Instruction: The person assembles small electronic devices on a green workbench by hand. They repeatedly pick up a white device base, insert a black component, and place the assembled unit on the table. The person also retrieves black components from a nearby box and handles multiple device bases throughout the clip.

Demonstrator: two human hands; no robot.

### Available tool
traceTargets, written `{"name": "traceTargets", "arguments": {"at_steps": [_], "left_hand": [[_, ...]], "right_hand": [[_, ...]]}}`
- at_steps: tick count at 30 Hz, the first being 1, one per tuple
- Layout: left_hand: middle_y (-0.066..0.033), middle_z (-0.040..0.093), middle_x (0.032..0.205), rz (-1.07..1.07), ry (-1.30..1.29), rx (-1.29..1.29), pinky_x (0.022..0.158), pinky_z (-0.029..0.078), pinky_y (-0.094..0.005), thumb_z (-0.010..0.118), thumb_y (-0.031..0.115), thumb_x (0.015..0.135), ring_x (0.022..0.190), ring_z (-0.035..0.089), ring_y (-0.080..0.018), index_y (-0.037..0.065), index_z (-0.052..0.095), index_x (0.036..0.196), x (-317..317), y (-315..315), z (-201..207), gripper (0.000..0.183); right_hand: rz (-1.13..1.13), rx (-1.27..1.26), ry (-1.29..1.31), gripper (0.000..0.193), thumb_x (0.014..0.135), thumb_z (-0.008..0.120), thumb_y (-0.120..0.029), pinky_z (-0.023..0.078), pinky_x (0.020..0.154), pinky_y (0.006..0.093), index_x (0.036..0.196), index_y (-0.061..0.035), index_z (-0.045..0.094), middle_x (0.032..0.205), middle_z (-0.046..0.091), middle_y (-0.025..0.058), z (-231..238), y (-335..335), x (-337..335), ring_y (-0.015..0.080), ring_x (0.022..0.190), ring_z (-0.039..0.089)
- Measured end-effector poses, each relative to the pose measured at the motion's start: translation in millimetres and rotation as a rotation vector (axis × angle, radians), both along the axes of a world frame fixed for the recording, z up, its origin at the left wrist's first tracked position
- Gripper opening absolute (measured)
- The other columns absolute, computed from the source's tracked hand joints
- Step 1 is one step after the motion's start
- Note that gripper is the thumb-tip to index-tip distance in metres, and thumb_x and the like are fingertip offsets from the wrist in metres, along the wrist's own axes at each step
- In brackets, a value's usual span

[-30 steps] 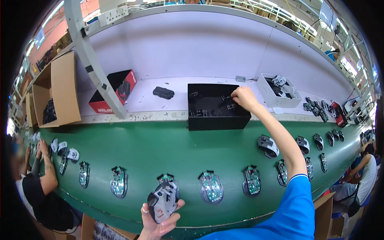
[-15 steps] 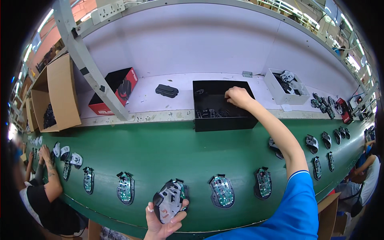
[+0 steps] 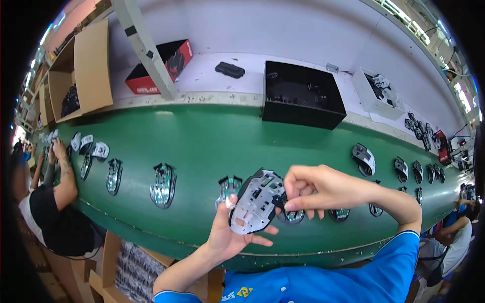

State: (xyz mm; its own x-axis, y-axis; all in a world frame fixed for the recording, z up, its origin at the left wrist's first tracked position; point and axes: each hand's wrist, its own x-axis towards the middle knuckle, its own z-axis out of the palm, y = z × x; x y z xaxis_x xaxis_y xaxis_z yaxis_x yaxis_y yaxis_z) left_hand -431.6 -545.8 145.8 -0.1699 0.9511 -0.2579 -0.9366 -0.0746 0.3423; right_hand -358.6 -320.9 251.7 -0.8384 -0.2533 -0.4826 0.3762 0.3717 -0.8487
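My left hand (image 3: 226, 233) grips a computer mouse's top shell (image 3: 255, 206), its grey-white inner side with slots and cutouts turned up. At the shell's right edge, the thumb and fingers of my right hand (image 3: 321, 188) are pinched together on a small black part, which seems to touch the shell. The fingers partly cover that part. Behind the shell, on the green bench, lies a mouse base with a green circuit board (image 3: 230, 188), partly hidden. Another mouse base (image 3: 292, 217) shows only its lower end below the right hand.
Several more mouse bases (image 3: 163, 186) line the green bench (image 3: 202, 136). Mouse shells (image 3: 364, 159) lie to the right. On the shelf stand a black box (image 3: 303, 115) of small parts, a white box (image 3: 376, 103) and a red-black box (image 3: 144, 86). Co-workers sit at both sides.
My right hand has come out of the black box to the shell's edge, with a small black part. My left hand has raised and tilted the shell. The view has shifted too.
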Motion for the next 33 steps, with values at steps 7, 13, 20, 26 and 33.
{"name": "traceTargets", "arguments": {"at_steps": [7, 13, 20, 26, 33], "left_hand": [[-0.0162, 0.053, 0.119, -0.129, 0.209, -0.159, 0.078, 0.054, -0.0426, 0.044, 0.049, 0.087, 0.106, 0.059, -0.0288, 0.009, 0.039, 0.131, 38.6, -5.3, 19.7, 0.059], [-0.0129, 0.051, 0.115, -0.027, 0.731, -0.140, 0.084, 0.049, -0.0342, 0.052, 0.029, 0.086, 0.100, 0.058, -0.0204, 0.005, 0.035, 0.133, 58.3, -6.7, 19.7, 0.056], [-0.0059, 0.057, 0.099, -0.020, 0.943, -0.273, 0.070, 0.050, -0.0266, 0.056, 0.007, 0.083, 0.088, 0.056, -0.0126, 0.000, 0.037, 0.132, 67.5, -4.6, 37.9, 0.053], [-0.0078, 0.055, 0.107, -0.045, 0.768, -0.303, 0.053, 0.053, -0.0246, 0.052, 0.004, 0.085, 0.087, 0.058, -0.0125, 0.001, 0.034, 0.134, 68.1, -3.8, 40.8, 0.052], [-0.0094, 0.053, 0.113, -0.049, 0.836, -0.193, 0.077, 0.050, -0.0257, 0.053, 0.000, 0.081, 0.098, 0.055, -0.0126, -0.002, 0.032, 0.135, 64.7, -7.9, 42.3, 0.057]], "right_hand": [[0.192, 0.181, 0.399, 0.014, 0.088, 0.056, -0.018, 0.047, 0.051, 0.0353, 0.092, -0.0047, 0.054, 0.073, 0.064, 0.0120, -6.0, -33.4, 35.5, 0.0256, 0.059, 0.062], [0.162, 0.379, 0.616, 0.011, 0.084, 0.057, -0.016, 0.046, 0.050, 0.0393, 0.086, -0.0048, 0.056, 0.071, 0.063, 0.0120, -10.4, -46.5, 58.2, 0.0305, 0.059, 0.061], [0.153, 0.547, 0.721, 0.016, 0.083, 0.059, -0.021, 0.045, 0.044, 0.0393, 0.088, -0.0064, 0.055, 0.070, 0.060, 0.0102, -15.6, -49.9, 73.9, 0.0292, 0.055, 0.060], [0.286, 0.672, 0.846, 0.021, 0.081, 0.060, -0.020, 0.044, 0.040, 0.0343, 0.099, -0.0098, 0.053, 0.075, 0.053, 0.0069, -12.1, -49.0, 87.1, 0.0230, 0.058, 0.061], [0.297, 0.903, 1.065, 0.026, 0.069, 0.061, -0.013, 0.045, 0.042, 0.0248, 0.094, -0.0146, 0.058, 0.081, 0.049, 0.0014, -12.3, -41.8, 88.4, 0.0116, 0.066, 0.056]]}}
